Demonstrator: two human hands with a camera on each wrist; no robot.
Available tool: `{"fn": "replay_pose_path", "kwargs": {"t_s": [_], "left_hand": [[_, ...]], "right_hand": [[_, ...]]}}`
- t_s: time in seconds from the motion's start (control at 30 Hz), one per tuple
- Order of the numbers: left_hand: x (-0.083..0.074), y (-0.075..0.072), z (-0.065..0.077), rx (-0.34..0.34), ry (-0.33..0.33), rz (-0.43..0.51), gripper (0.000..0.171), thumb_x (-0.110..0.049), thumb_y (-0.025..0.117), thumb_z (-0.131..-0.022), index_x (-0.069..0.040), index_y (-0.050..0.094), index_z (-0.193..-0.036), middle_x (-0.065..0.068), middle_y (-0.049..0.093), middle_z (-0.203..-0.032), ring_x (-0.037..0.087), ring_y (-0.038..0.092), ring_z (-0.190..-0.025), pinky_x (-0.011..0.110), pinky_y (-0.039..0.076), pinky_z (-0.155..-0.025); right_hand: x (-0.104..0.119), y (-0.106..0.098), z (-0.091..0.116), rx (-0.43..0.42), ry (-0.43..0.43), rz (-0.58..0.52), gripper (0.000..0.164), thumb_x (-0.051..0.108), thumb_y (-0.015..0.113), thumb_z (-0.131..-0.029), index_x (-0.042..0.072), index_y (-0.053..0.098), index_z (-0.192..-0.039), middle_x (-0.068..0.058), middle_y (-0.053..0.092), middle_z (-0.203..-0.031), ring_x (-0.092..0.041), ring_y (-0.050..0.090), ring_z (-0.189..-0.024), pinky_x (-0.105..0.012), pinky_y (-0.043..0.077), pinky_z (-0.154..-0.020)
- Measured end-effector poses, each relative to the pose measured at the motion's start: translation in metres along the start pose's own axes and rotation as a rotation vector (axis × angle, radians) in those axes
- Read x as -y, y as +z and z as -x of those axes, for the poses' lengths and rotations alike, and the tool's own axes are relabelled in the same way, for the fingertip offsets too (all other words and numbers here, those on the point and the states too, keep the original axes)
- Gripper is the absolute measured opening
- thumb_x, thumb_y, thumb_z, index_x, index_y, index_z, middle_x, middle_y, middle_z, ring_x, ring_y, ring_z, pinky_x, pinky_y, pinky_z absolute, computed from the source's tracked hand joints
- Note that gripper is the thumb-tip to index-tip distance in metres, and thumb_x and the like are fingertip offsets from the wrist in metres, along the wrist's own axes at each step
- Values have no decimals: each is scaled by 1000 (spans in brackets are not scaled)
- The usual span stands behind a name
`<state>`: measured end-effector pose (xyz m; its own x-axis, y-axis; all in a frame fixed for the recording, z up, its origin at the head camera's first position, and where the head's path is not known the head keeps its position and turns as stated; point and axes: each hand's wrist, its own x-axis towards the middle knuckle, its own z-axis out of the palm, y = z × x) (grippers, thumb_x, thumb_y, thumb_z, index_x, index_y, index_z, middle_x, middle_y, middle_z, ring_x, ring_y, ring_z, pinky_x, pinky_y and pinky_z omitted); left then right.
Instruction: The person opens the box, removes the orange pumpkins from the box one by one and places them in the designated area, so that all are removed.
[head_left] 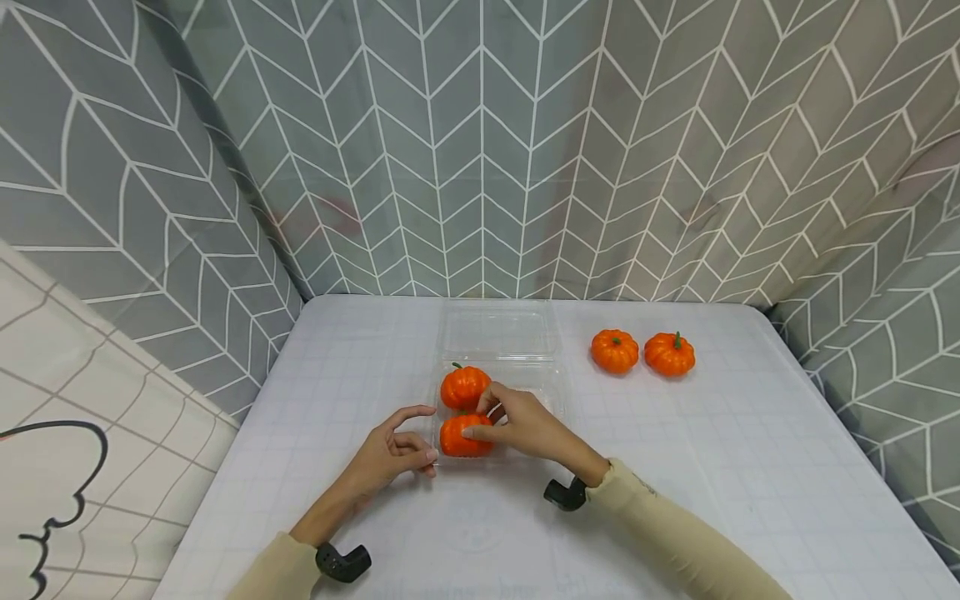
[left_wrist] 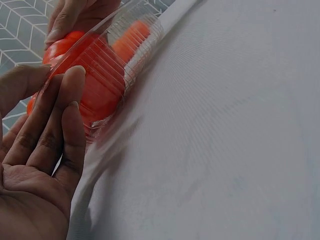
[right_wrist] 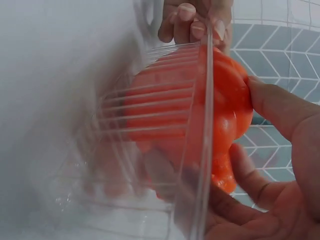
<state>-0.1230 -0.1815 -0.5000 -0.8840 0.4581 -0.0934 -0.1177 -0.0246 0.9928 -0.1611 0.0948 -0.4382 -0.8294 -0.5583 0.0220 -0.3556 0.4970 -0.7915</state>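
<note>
A clear plastic clamshell container [head_left: 528, 379] lies with its lid [head_left: 495, 329] folded back. Two small orange toy pumpkins sit in its left half, the rear pumpkin [head_left: 463, 388] with a green stem and the front pumpkin [head_left: 459, 437] nearer the person. The right hand [head_left: 525, 423] grips the front pumpkin, thumb on its near side and fingers between the two pumpkins. At the container's left edge, the left hand [head_left: 397, 446] pinches the rim [right_wrist: 208, 115], with fingertips outside the wall. Through the ribbed wall, the left wrist view shows the front pumpkin's orange side.
Two more orange pumpkins, a left one [head_left: 614, 351] and a right one [head_left: 670, 355], stand side by side right of the container. All rests on a white-covered table [head_left: 675, 467]. A patterned grey curtain [head_left: 480, 150] hangs right behind the table's far edge.
</note>
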Motion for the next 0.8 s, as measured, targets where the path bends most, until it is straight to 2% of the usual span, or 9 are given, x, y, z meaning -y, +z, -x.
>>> {"fn": "replay_pose_path", "kwargs": {"t_s": [0.3,0.53,0.7,0.8], "left_hand": [[-2,0,0,-5,-3,-1,70,-11,76,-95,-12,38,-154,35,68,-102,31,75,-82,42,59,-89],[-2,1,0,-8,-9,-11,72,-12,77,-94,-12,38,-154,35,68,-101,31,74,-81,42,59,-88],[-1,1,0,-2,-6,-13,71,-13,76,-95,-12,38,-154,33,69,-100,32,74,-82,43,59,-88],[0,1,0,-5,-11,-12,71,-13,76,-95,-13,38,-154,32,69,-100,32,74,-82,43,59,-88]], "right_hand": [[-1,4,-2,115,190,-39,42,50,78,-90,15,65,-109,3,68,-107,-15,62,-97,-34,53,-82],[-2,8,-3,107,206,-108,44,50,75,-92,13,59,-111,1,66,-99,-16,60,-87,-33,50,-73],[-3,8,-3,84,220,-164,53,47,84,-85,12,64,-120,2,66,-114,-17,62,-97,-34,54,-81],[-3,6,-3,90,205,-177,60,45,86,-83,11,67,-128,2,66,-123,-19,62,-99,-35,55,-80]]}}
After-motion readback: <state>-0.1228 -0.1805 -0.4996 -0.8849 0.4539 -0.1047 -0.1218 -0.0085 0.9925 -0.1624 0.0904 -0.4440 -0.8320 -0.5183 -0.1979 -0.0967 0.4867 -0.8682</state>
